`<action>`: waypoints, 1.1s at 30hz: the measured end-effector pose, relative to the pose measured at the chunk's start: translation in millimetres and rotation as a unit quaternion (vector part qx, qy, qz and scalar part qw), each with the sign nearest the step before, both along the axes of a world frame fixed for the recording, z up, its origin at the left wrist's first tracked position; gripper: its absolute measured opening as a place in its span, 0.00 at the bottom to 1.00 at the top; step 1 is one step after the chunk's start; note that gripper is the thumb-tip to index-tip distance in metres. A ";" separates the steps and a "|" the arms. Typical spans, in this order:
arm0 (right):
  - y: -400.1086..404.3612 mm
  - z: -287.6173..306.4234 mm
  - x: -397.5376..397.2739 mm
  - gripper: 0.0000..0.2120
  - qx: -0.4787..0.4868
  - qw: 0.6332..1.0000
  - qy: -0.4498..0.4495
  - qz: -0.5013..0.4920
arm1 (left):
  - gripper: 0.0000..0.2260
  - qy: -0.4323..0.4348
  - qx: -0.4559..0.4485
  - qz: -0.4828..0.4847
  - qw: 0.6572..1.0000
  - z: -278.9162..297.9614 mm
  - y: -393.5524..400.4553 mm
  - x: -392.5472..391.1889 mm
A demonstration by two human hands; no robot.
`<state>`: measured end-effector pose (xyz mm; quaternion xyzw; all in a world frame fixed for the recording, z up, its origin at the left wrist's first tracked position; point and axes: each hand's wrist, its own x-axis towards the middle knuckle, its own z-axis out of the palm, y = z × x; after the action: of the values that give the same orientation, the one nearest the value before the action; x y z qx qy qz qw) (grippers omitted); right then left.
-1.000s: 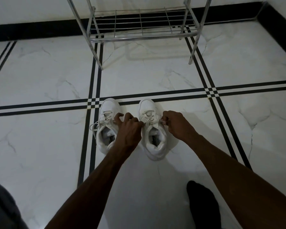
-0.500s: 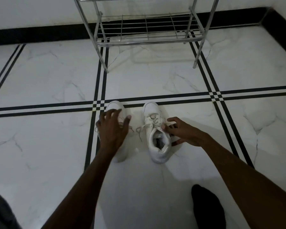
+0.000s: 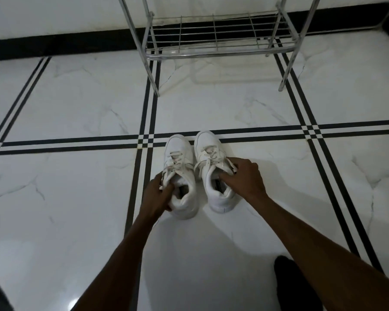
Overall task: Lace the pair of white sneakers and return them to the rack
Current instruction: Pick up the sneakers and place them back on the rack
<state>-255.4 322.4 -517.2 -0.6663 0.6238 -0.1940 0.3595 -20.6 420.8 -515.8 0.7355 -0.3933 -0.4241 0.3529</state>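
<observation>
Two white laced sneakers stand side by side on the floor, toes pointing away from me. My left hand (image 3: 158, 194) grips the collar of the left sneaker (image 3: 180, 158), thumb inside the opening. My right hand (image 3: 243, 176) holds the collar of the right sneaker (image 3: 208, 144), fingers hooked into its opening. Loose lace ends hang over the sides of both shoes. The metal shoe rack (image 3: 216, 52) stands farther ahead against the wall, its lowest wire shelf bare.
White marble floor (image 3: 76, 108) with black stripe lines crossing near the shoes. A black skirting (image 3: 54, 46) runs along the far wall. My dark-socked foot (image 3: 294, 286) rests at the lower right. The rack's legs stand on the floor ahead.
Both hands left the laces and took hold of the shoe collars. The left sneaker has shifted right, closer to the other one. The view has tilted toward the rack.
</observation>
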 end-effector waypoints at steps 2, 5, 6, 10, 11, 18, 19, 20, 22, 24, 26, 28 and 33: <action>0.6 -2.1 1.0 0.11 -0.013 1.000 -0.008 -0.026 | 0.13 -0.027 -0.028 0.000 0.999 -2.9 -5.5 -9.9; -4.5 -5.3 -0.9 0.17 -0.018 0.997 -0.035 -0.069 | 0.15 -0.066 -0.046 -0.014 0.997 -10.4 -16.7 -19.7; -4.3 -4.2 -2.7 0.20 -0.016 0.996 -0.046 -0.077 | 0.16 -0.077 -0.048 -0.022 0.996 -10.1 -17.3 -22.3; -11.7 40.2 -17.2 0.24 -0.003 0.995 -0.058 -0.087 | 0.21 -0.106 -0.033 -0.036 0.993 34.6 -33.4 -36.3; -12.4 53.7 -20.4 0.23 -0.002 0.994 -0.065 -0.088 | 0.21 -0.113 -0.036 -0.036 0.992 52.1 -36.2 -40.6; -38.1 233.6 -41.8 0.21 0.008 0.991 -0.090 -0.103 | 0.21 -0.129 -0.045 -0.058 0.989 239.0 -67.9 -61.4; -44.4 265.5 -44.9 0.20 0.008 0.990 -0.095 -0.107 | 0.21 -0.134 -0.044 -0.061 0.988 271.6 -75.5 -63.3; -49.1 295.4 -47.7 0.20 0.003 0.989 -0.101 -0.107 | 0.21 -0.141 -0.045 -0.064 0.987 300.2 -80.7 -65.2; -62.9 354.2 -53.5 0.18 0.002 0.988 -0.111 -0.103 | 0.21 -0.145 -0.042 -0.072 0.986 355.6 -95.2 -67.0; -78.0 401.4 -57.8 0.17 0.014 0.988 -0.118 -0.101 | 0.20 -0.147 -0.039 -0.074 0.986 402.3 -110.6 -70.3; -95.2 437.1 -59.8 0.18 0.016 0.986 -0.129 -0.100 | 0.18 -0.154 -0.047 -0.072 0.984 433.2 -127.2 -71.9; -118.8 468.5 -62.1 0.17 0.003 0.988 -0.120 -0.101 | 0.17 -0.149 -0.049 -0.061 0.986 460.4 -150.3 -74.5; -176.3 490.4 -56.0 0.20 0.007 0.989 -0.120 -0.089 | 0.18 -0.153 -0.049 -0.085 0.983 476.4 -209.4 -65.0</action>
<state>-311.5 146.1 -26.8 -0.5778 0.6340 -0.2993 0.4178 -85.6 211.4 -39.4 0.7377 -0.5237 -0.3152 0.2867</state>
